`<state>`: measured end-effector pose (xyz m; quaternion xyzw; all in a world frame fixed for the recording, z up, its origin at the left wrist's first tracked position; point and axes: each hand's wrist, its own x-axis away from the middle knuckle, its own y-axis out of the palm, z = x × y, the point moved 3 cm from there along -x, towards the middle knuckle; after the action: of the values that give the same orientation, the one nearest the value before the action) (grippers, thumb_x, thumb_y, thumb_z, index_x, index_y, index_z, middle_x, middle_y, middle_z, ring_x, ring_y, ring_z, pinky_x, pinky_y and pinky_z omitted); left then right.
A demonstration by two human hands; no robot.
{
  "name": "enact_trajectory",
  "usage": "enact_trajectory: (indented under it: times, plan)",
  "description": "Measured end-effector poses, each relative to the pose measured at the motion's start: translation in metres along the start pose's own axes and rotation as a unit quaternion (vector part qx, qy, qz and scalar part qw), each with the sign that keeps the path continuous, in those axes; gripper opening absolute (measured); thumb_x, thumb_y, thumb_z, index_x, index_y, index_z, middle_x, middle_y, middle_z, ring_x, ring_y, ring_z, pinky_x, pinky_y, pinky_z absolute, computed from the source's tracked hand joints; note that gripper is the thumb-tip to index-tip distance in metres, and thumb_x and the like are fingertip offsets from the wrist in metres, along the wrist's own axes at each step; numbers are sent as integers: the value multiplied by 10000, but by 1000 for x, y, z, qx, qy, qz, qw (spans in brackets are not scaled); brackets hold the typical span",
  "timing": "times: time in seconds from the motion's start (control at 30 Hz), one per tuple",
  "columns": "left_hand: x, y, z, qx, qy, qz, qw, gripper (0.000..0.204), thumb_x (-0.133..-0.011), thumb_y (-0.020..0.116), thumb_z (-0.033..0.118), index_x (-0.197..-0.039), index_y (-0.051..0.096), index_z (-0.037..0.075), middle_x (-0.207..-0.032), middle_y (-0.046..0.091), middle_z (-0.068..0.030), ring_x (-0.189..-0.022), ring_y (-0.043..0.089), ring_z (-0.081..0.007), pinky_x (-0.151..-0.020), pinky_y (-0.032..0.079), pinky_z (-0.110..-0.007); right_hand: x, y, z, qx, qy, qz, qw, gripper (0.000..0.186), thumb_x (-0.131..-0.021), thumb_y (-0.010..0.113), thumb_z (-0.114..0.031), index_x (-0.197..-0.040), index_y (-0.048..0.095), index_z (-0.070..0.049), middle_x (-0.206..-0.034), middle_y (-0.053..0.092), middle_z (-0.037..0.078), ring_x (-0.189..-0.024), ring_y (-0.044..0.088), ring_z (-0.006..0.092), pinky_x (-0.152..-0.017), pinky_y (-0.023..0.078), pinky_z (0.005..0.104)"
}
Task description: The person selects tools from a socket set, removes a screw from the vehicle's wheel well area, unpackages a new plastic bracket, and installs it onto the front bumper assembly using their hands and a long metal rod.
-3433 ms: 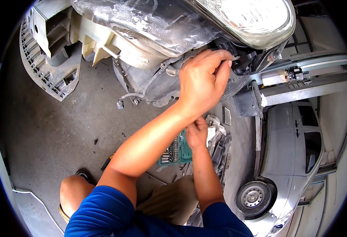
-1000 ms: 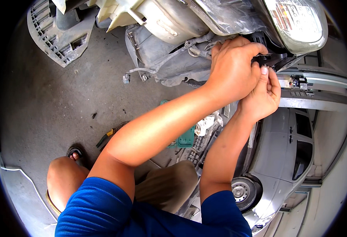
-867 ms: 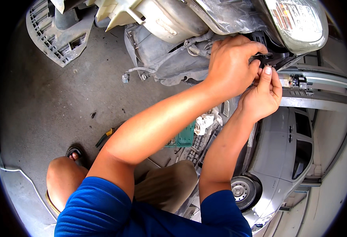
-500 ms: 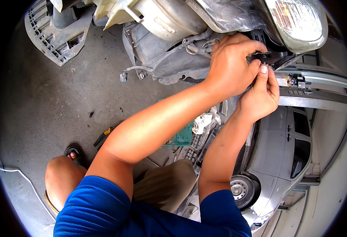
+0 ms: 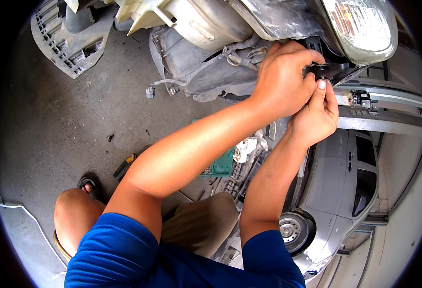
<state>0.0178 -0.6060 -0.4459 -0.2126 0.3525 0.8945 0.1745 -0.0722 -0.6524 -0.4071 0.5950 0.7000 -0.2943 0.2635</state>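
Both my hands are up at the front corner of a car, just below its headlight [image 5: 361, 30]. My left hand [image 5: 285, 72] is closed around a small black bracket [image 5: 320, 66], its index finger along the top and its thumb underneath. Right against it, my right hand [image 5: 316, 113] makes a pinch with thumb and index finger. A small dark piece shows at those fingertips, too little of it to name. Behind my left hand runs a grey wiring harness [image 5: 240, 60], with a loose connector [image 5: 150, 92] hanging at its left end.
A grey plastic panel [image 5: 72, 53] lies at the far left. Under my arms are a green tool case [image 5: 222, 165], a white rag [image 5: 243, 150] and yellow-black-handled pliers [image 5: 124, 164] on the concrete floor. A silver car [image 5: 333, 168] stands at the right, past a metal beam [image 5: 384, 124].
My right hand has shifted very slightly left, its pinch still at the same spot. My left hand stays almost still.
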Motion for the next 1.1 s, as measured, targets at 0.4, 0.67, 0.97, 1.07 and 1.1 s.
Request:
enact_trajectory:
  times: [0.4, 0.67, 0.97, 1.07, 1.1]
  plan:
    - [5, 6, 2, 0, -4, 20, 1000, 264, -675, 610, 38, -928, 678, 71, -833, 608, -106, -834, 569, -263, -794, 446, -360, -4, -3, 2, 11, -8, -5, 1000, 188, -849, 676, -97, -858, 605, 77, -753, 639, 102, -640, 576, 105, -566, 477, 213]
    - [7, 7, 4, -10, -2, 29, 1000, 261, -675, 641, 77, -932, 683, 75, -851, 604, -109, -853, 568, -266, -797, 452, -357, -10, -4, -3, 149, -89, -31, 984, 219, -864, 669, -159, -816, 602, 44, -713, 629, 67, -607, 541, 81, -547, 452, 207]
    - [6, 7, 3, -29, 32, 31, 999, 319, -689, 679, 131, -997, 653, 52, -941, 613, -143, -925, 579, -273, -813, 465, -343, -9, -12, -7, 177, -137, -72, 972, 180, -841, 686, -122, -940, 683, 28, -805, 630, 43, -663, 557, 73, -578, 463, 205]
    - [9, 10, 8, -1, -19, 14, 1000, 344, -693, 671, 125, -1022, 632, 31, -955, 627, -154, -939, 589, -291, -834, 464, -353, -13, -16, -8, 162, -161, -82, 970, 170, -828, 692, -84, -954, 681, 29, -856, 629, 48, -687, 571, 80, -595, 472, 204]
    - [10, 12, 8, 19, -51, -1, 999, 346, -693, 668, 124, -1022, 628, 26, -954, 631, -158, -939, 593, -295, -841, 463, -355, -14, -18, -7, 164, -161, -77, 970, 162, -826, 694, -81, -946, 683, 27, -857, 630, 47, -691, 572, 79, -595, 471, 201]
